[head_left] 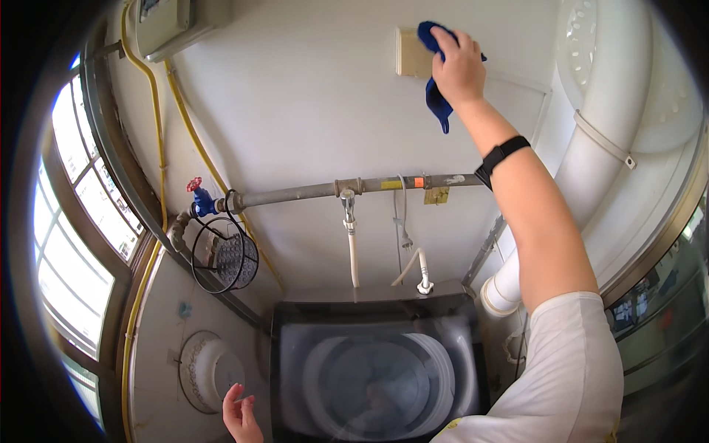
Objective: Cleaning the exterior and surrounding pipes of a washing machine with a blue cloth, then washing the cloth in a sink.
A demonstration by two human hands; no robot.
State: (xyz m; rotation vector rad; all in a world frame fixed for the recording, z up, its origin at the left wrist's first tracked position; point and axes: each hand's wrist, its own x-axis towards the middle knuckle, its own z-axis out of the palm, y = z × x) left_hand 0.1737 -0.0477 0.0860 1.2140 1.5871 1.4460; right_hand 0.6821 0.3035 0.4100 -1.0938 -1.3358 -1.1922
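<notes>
My right hand is raised high on the wall and grips a dark blue cloth. It presses the cloth against the right part of a beige wall box, whose left side shows. One end of the cloth hangs below my fingers. Low at the left, my left hand is in the air with its fingers apart and nothing in it, left of a top-loading washing machine with a see-through lid.
A grey metal pipe with a blue valve crosses the wall above the machine. A black wire basket hangs from it. Yellow pipes and a window are at left, a thick white pipe at right.
</notes>
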